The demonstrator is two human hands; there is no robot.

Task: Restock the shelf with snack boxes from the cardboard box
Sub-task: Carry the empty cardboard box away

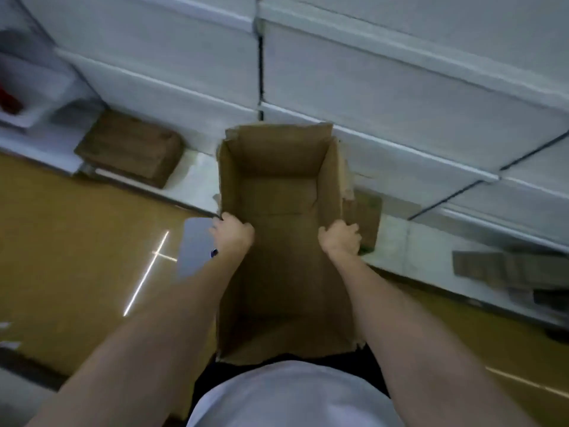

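Observation:
An open brown cardboard box (277,167) hangs in front of me, its inside bare with no snack boxes showing. My left hand (232,234) grips the box's left wall at the rim, fingers curled over the edge. On the opposite wall my right hand (341,237) grips the rim the same way. White shelves (400,87) rise just behind the box, seen from above; the boards in view hold nothing I can make out. The frame is blurred.
A brown carton (129,149) sits on the low shelf base at the left. Flattened cardboard pieces (505,269) lie on the base at the right, another piece (365,217) beside the box. The floor (77,241) is glossy yellow-brown. A red item (9,100) shows far left.

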